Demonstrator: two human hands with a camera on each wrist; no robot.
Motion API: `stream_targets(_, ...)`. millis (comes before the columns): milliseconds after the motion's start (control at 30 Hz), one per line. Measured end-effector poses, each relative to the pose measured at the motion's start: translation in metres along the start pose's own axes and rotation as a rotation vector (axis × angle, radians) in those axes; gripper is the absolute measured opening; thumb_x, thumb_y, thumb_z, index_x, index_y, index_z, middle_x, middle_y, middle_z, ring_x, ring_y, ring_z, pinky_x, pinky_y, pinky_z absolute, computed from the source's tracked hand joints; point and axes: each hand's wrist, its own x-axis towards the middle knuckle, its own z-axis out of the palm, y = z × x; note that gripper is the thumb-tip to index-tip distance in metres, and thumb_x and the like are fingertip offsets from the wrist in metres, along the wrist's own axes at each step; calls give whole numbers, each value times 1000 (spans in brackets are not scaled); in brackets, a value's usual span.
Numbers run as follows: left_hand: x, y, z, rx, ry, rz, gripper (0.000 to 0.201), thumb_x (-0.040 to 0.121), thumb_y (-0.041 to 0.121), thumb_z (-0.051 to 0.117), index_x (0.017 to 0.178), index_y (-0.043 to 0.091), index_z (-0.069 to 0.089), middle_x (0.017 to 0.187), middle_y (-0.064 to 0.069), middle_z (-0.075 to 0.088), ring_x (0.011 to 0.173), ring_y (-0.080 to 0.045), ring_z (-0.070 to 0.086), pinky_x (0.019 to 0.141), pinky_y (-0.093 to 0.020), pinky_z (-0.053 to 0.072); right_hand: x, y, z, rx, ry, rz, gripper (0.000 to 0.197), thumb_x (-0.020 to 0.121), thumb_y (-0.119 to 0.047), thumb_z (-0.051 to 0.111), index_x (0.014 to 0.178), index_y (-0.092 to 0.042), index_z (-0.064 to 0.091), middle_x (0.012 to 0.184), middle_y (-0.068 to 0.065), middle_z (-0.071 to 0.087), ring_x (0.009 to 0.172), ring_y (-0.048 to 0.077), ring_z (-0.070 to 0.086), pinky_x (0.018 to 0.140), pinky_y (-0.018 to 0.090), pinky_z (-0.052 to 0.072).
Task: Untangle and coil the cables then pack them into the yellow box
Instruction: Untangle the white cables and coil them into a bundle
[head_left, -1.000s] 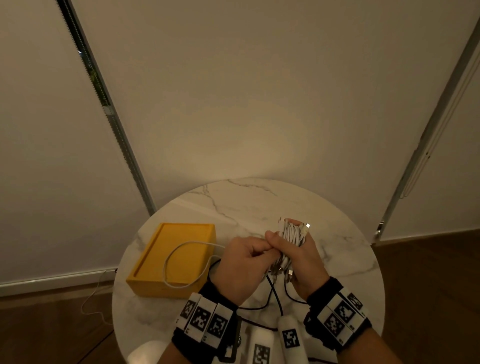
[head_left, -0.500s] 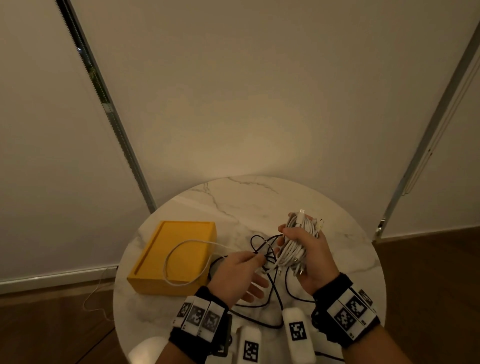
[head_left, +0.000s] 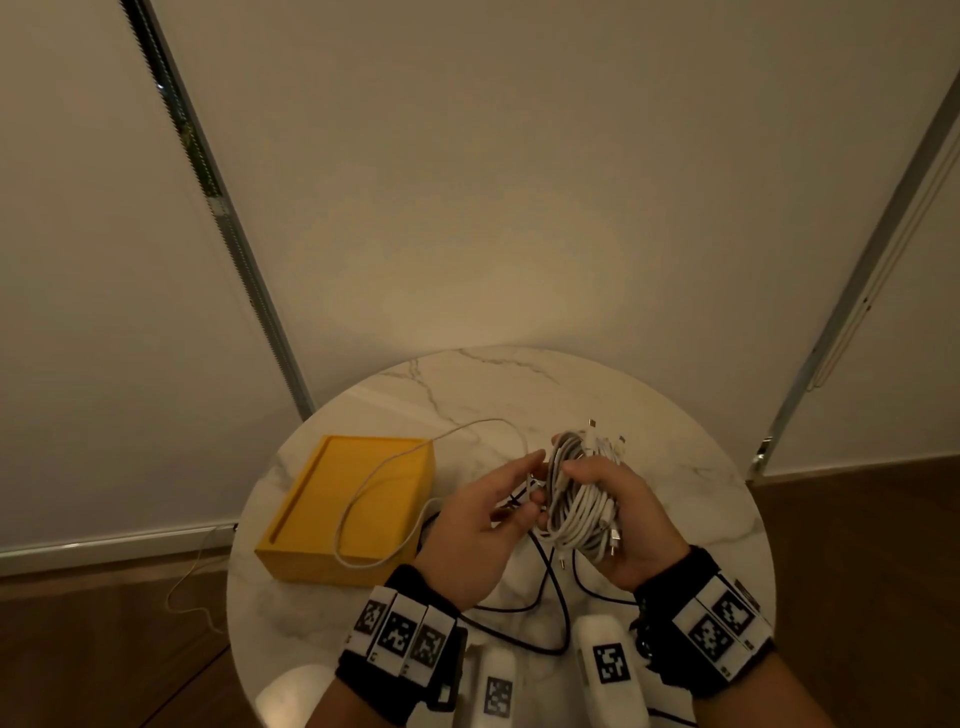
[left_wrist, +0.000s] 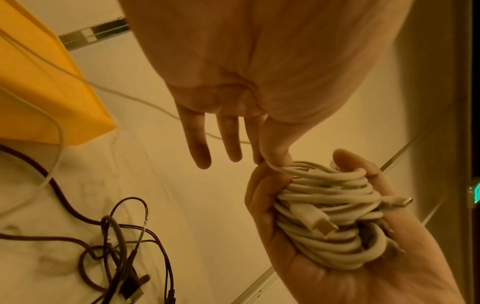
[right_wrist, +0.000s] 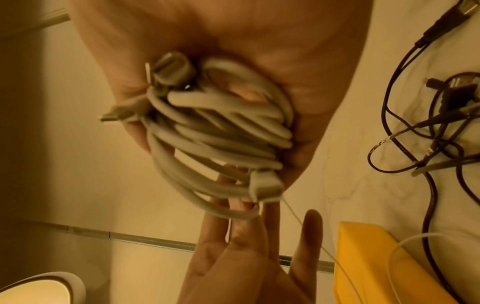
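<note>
My right hand (head_left: 631, 512) grips a thick coil of white cables (head_left: 579, 499), several plugs sticking out of it; the same coil (left_wrist: 332, 216) fills its palm in the left wrist view. My left hand (head_left: 535, 483) is right beside it, thumb and forefinger pinching a thin white cable (head_left: 384, 467) at the coil's left edge, other fingers (left_wrist: 200, 148) straight. That cable loops back over the yellow box (head_left: 311, 509), which lies on the table's left. Tangled black cables (left_wrist: 124, 246) lie on the table under my hands.
The round marble table (head_left: 691, 467) stands against a pale wall. Two white marker-tagged blocks (head_left: 608, 670) sit at its near edge. A thin white lead (head_left: 192, 582) trails on the wooden floor at the left.
My left hand dropped from the coil toward the loose cables, then rose back to it pinching the thin white cable. The cable's loop swung up and back over the box.
</note>
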Motion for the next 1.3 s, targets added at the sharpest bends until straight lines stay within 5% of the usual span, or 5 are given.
stream_targets(367, 1, 5, -6, 297, -89, 90, 66, 101, 28, 53, 150, 54, 19, 156, 28, 27, 149, 5, 8, 123, -34, 23, -1, -1, 1, -51, -6, 17, 82, 41, -30, 95, 110, 5, 68, 94, 21, 68, 77, 30, 68, 62, 36, 56)
stream_targets(733, 4, 2, -12, 438, -67, 43, 91, 89, 35, 70, 153, 51, 7, 160, 13, 28, 148, -7, 23, 116, -37, 36, -5, 2, 8, -149, -82, -14, 66, 62, -14, 81, 123, 1, 61, 115, 31, 66, 107, 47, 65, 88, 50, 52)
stream_targets(1033, 8, 3, -26, 618, 13, -3, 108, 49, 78, 75, 144, 51, 32, 140, 7, 35, 131, -13, 31, 110, -34, 33, -9, 0, 8, -196, -165, 7, 51, 57, -10, 79, 108, -11, 70, 88, 22, 63, 71, 31, 64, 62, 35, 56)
stream_targets(1167, 10, 0, -40, 591, -23, -152, 86, 48, 63, 87, 124, 47, 50, 147, 5, 31, 139, -17, 29, 112, -39, 35, -9, 1, 4, -226, -197, 19, 59, 62, -7, 79, 119, -12, 63, 91, 21, 62, 72, 33, 62, 65, 42, 58)
stream_targets(1300, 9, 0, -43, 671, 69, -188, 28, 87, 34, 73, 110, 29, 59, 143, 0, 51, 135, -18, 43, 105, -31, 39, -9, 1, 0, -277, -136, 26, 60, 63, -5, 78, 120, -15, 62, 90, 18, 62, 74, 29, 61, 62, 44, 58)
